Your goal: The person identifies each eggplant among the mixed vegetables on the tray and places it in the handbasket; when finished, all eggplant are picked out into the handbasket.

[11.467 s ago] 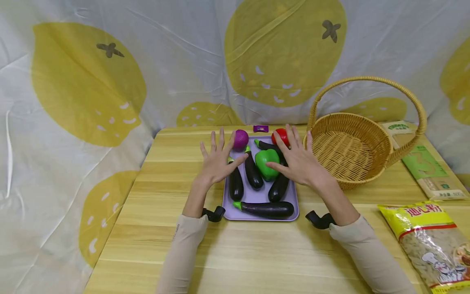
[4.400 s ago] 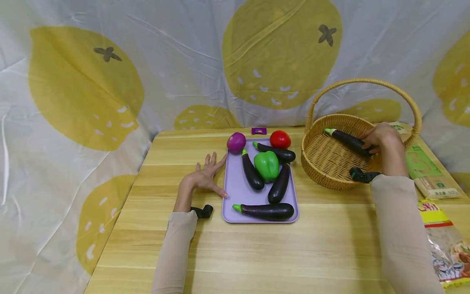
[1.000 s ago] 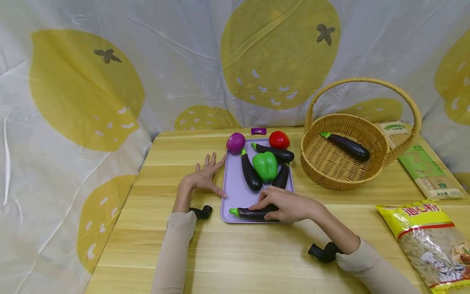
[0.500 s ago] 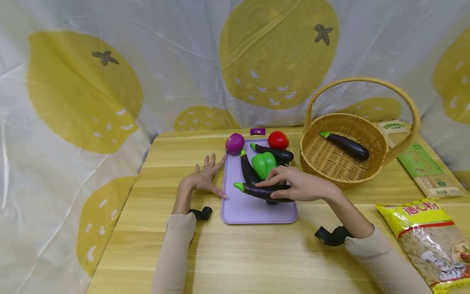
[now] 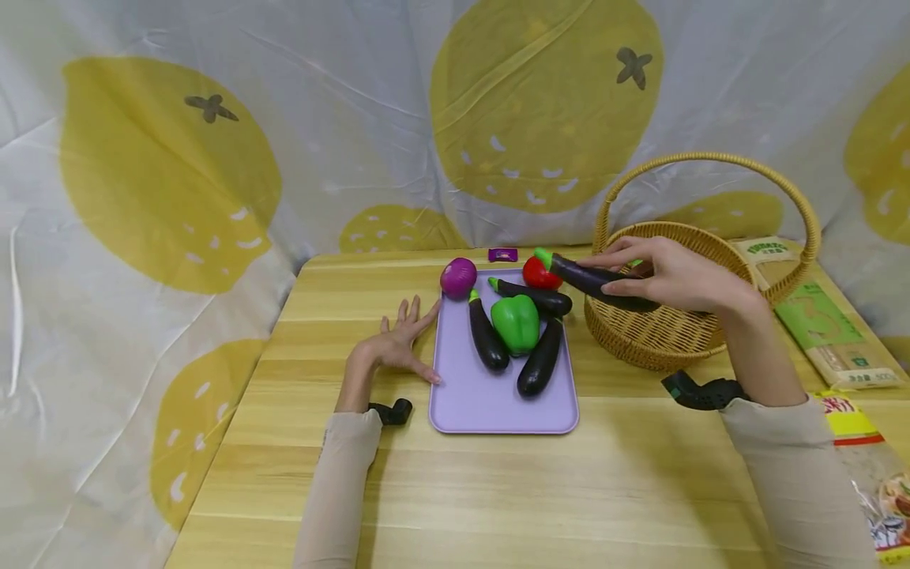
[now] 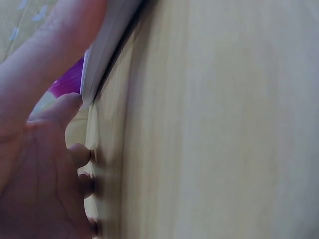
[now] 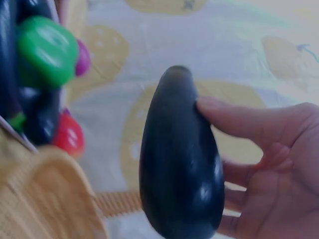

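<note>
My right hand (image 5: 678, 273) pinches a dark eggplant (image 5: 600, 283) in the air, above the left part of the wicker basket (image 5: 640, 348). In the right wrist view the thumb and fingers grip the eggplant (image 7: 182, 159) from one side. The basket's inside is partly hidden by my hand. My left hand (image 5: 394, 344) lies with fingers spread at the left edge of the lilac tray (image 5: 462, 407), touching its rim. On the tray are several things: a green bell pepper (image 5: 516, 324), three eggplants (image 5: 542, 359), a purple onion (image 5: 458, 278) and a red tomato (image 5: 540, 274) at its far corners.
A purple wrapped candy (image 5: 503, 254) lies behind the tray. Right of the basket is a green and tan packet (image 5: 832, 324). A yellow-topped food bag (image 5: 874, 482) lies in front, partly behind my right sleeve. A lemon-print cloth (image 5: 341, 118) hangs behind the wooden table (image 5: 455, 498).
My right hand has taken an eggplant from the tray's front and carried it up and right to the basket. Before that, another eggplant went into the basket. My left hand has stayed at the tray lately.
</note>
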Action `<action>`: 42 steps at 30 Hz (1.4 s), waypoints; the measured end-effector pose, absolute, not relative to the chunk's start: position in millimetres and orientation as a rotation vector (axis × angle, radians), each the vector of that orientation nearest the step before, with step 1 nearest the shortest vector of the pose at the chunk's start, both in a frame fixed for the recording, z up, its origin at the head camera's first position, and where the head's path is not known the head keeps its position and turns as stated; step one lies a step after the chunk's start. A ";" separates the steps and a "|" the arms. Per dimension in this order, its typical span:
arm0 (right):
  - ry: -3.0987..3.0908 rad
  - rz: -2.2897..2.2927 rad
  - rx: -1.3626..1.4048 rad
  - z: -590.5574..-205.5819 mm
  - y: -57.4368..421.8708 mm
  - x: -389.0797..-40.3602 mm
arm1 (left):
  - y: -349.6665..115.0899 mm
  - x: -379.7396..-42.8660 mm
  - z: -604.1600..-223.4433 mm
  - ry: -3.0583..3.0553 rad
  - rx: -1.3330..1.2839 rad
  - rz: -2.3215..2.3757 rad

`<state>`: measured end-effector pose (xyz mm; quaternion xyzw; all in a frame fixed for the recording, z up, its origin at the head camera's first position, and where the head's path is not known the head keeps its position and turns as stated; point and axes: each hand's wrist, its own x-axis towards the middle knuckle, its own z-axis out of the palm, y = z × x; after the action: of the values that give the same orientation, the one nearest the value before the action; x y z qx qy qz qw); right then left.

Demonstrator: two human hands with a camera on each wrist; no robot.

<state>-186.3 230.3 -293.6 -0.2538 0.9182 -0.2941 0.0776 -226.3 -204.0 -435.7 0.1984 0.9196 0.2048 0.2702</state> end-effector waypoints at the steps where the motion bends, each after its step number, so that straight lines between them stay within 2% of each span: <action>1: 2.757 -0.873 -0.715 -289.4 236.2 -188.3 | -204.1 -226.1 -435.9 2.476 0.534 0.551; 8: 2.713 -0.773 -0.494 -278.7 278.0 -209.5 | -204.7 -227.0 -438.4 2.472 0.538 0.546; 16: 2.581 -0.795 -0.344 -297.5 306.4 -238.2 | -206.4 -227.3 -438.6 2.475 0.532 0.541; 23: 2.559 -0.776 -0.324 -318.0 310.5 -257.3 | -207.0 -227.4 -438.6 2.472 0.537 0.550; 42: 2.408 -0.636 -0.188 -340.7 311.5 -284.3 | -206.0 -227.1 -437.6 2.465 0.527 0.556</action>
<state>-284.3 311.5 -340.7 -0.0713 0.9146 -0.2415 0.3165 -227.1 -206.0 -437.6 0.1963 0.9176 0.2070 0.2767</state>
